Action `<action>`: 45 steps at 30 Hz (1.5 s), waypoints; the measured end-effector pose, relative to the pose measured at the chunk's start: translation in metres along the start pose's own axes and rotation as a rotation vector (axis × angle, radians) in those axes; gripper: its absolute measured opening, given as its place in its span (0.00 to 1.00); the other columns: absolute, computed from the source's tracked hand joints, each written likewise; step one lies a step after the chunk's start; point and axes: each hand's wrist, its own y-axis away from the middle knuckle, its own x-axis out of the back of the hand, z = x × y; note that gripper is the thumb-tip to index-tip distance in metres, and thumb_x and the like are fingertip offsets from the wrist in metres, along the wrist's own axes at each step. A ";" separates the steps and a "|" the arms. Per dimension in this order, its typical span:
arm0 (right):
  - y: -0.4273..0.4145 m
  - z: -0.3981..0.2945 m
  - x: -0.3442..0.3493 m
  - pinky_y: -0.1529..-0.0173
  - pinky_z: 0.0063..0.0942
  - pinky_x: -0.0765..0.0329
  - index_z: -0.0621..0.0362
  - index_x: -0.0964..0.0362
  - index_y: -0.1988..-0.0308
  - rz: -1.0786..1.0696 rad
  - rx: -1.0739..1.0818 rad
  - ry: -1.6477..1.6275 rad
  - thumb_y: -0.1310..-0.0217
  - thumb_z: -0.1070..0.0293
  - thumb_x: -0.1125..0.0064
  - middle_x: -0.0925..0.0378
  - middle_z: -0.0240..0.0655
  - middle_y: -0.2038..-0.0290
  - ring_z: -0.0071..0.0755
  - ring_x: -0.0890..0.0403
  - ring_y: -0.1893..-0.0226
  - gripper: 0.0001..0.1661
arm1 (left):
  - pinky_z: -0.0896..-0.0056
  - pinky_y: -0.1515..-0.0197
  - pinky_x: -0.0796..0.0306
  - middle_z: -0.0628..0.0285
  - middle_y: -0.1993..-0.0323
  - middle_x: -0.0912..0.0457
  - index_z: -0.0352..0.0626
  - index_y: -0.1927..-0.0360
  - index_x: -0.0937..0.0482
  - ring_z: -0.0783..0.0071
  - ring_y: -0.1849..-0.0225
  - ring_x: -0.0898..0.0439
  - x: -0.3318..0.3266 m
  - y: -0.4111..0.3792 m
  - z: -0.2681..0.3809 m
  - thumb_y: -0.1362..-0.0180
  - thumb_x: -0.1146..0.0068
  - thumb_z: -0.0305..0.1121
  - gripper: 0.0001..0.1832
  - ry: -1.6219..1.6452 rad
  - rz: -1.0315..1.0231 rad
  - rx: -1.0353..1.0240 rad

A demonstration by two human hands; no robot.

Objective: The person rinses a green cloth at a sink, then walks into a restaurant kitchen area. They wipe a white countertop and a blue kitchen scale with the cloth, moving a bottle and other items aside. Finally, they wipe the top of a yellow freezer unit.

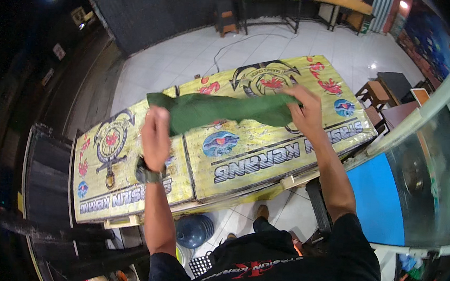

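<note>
A dark green cloth (223, 111) is stretched sideways between my hands, above a table (200, 162) covered with yellow printed sheeting. Its right end is pinched between the thumb and fingers of my right hand (304, 109). At the cloth's left end is my left hand (155, 137), blurred, with a dark watch on the wrist; its fingertips overlap the cloth's edge. Whether the cloth's underside touches the table cannot be told. The table cover bears pictures of shellfish and large lettering, and a seam splits the top into two parts.
A blue water jug (194, 230) stands on the tiled floor below the table's near edge. To the right is a glass-sided case with a blue panel (375, 202). Brown stools (374, 94) stand beyond it. A black cable (231, 43) runs across the floor behind the table.
</note>
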 end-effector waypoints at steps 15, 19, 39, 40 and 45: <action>0.166 0.110 -0.219 0.34 0.75 0.60 0.34 0.43 0.31 -0.559 -0.674 0.598 0.41 0.31 0.50 0.52 0.50 0.29 0.64 0.59 0.28 0.43 | 0.56 0.47 0.30 0.50 0.56 0.22 0.39 0.52 0.25 0.48 0.51 0.24 -0.090 0.191 -0.133 0.41 0.41 0.38 0.17 -0.359 -0.577 0.445; 0.194 0.115 -0.218 0.33 0.71 0.56 0.34 0.40 0.33 -0.640 -0.237 0.556 0.41 0.32 0.50 0.45 0.46 0.30 0.62 0.49 0.30 0.41 | 0.55 0.50 0.29 0.52 0.58 0.21 0.42 0.54 0.25 0.49 0.53 0.23 -0.076 0.197 -0.152 0.42 0.41 0.35 0.14 -0.280 -0.515 0.506; 0.189 0.002 -0.344 0.26 0.53 0.55 0.47 0.39 0.34 -0.959 -0.109 0.030 0.41 0.55 0.44 0.46 0.38 0.29 0.48 0.51 0.27 0.36 | 0.65 0.52 0.27 0.53 0.62 0.18 0.37 0.58 0.21 0.59 0.58 0.18 0.056 0.175 -0.171 0.38 0.46 0.27 0.07 -0.074 -0.285 0.615; 0.192 0.004 -0.313 0.26 0.49 0.54 0.46 0.40 0.33 -1.013 -0.159 -0.027 0.40 0.55 0.44 0.46 0.37 0.29 0.46 0.51 0.27 0.36 | 0.66 0.52 0.28 0.53 0.62 0.18 0.37 0.59 0.21 0.60 0.58 0.18 0.055 0.174 -0.171 0.37 0.46 0.28 0.07 -0.049 -0.275 0.624; 0.234 0.129 -0.125 0.26 0.41 0.50 0.54 0.50 0.29 -0.995 -0.706 0.531 0.38 0.62 0.50 0.53 0.42 0.27 0.54 0.52 0.28 0.40 | 0.67 0.53 0.28 0.55 0.64 0.18 0.36 0.60 0.21 0.65 0.59 0.18 0.044 0.186 -0.175 0.37 0.46 0.28 0.07 0.013 -0.266 0.703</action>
